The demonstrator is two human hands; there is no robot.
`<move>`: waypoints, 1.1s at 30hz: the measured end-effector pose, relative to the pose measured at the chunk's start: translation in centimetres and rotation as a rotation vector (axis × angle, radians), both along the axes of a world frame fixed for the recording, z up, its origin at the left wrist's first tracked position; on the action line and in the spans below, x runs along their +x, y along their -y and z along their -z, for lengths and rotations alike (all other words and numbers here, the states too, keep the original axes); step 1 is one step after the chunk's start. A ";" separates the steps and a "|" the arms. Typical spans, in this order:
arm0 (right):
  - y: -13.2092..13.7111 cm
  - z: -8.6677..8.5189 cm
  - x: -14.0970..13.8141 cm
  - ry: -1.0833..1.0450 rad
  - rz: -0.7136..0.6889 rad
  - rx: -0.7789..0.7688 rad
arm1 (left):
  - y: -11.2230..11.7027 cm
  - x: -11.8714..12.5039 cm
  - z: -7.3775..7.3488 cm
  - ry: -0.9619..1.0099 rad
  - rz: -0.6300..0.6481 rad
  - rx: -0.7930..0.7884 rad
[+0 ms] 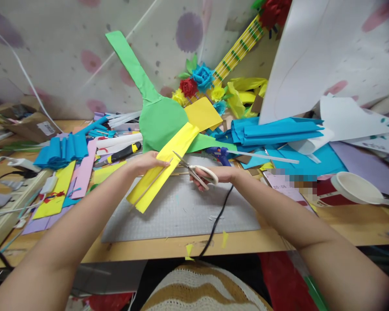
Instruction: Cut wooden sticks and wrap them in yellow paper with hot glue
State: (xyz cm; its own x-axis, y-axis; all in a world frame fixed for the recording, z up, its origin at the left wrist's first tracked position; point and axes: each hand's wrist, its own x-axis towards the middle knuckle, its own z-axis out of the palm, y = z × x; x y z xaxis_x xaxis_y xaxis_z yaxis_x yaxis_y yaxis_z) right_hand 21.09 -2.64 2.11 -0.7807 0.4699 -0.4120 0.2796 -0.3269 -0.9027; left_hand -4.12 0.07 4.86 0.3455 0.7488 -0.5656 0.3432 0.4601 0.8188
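My left hand (147, 161) is closed on a long strip of yellow crepe paper (160, 168), which slants above the grey cutting mat (181, 216). A thin brown stick or dark line runs along the strip's lower half; I cannot tell which. My right hand (201, 176) grips white-handled scissors (199, 170). Their blades are apart and point left, at the strip's right edge near my left fingers. Just behind lies a green round shape with a long neck (164, 119), partly covered by the strip. A blue glue gun (219, 154) with a clear stick rests behind my right hand.
Blue crepe paper (272, 129) is piled at the back right. A phone (288, 188) and a red-and-white cup (340, 188) stand right of my forearm. At left are a power strip (16, 207) and a box cutter (121, 153). A black cable (217, 220) crosses the mat.
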 end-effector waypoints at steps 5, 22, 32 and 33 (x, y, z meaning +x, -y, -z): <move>-0.9 0.4 -1.1 0.025 -0.031 0.004 | 0.3 0.0 0.6 0.025 -0.002 -0.022; -0.7 0.9 -1.4 -0.020 -0.060 0.064 | 0.3 -0.7 1.7 0.043 -0.023 -0.073; -0.4 1.1 -1.3 -0.008 -0.034 0.096 | 0.1 -0.9 2.2 0.062 -0.007 -0.152; -0.4 1.1 -1.3 -0.004 -0.033 0.094 | 0.1 -0.9 2.2 0.065 -0.001 -0.156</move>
State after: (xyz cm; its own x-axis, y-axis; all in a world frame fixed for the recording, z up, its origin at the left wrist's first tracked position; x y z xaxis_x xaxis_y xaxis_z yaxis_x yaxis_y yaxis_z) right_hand 19.81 -2.29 1.02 -0.7982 0.4800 -0.3639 0.2851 -0.2311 -0.9302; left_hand -5.02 0.00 2.62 0.3846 0.6540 -0.6514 0.2914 0.5836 0.7580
